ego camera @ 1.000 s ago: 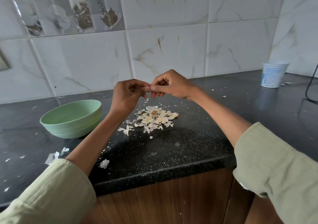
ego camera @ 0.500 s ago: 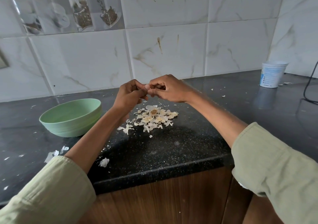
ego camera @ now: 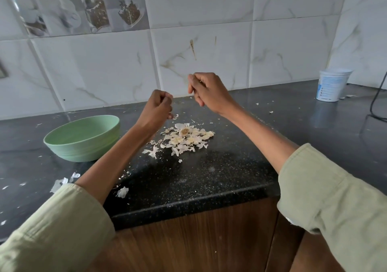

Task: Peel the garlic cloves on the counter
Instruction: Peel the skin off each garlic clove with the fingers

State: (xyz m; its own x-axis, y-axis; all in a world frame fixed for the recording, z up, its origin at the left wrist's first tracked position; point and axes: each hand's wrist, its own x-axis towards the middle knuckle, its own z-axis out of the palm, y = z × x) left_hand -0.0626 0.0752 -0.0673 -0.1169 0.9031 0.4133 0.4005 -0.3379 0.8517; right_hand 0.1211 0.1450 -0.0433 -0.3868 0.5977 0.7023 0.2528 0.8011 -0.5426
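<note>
Pale garlic cloves (ego camera: 188,136) and loose skins are heaped mid-frame on the black counter (ego camera: 209,177), below both raised hands. Curled fingers are seen on the left hand (ego camera: 157,109) and right hand (ego camera: 206,92); anything gripped cannot be told.

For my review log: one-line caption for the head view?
Two raised hands, left hand and right hand, apart above garlic cloves and peels beside a pale green bowl.
</note>
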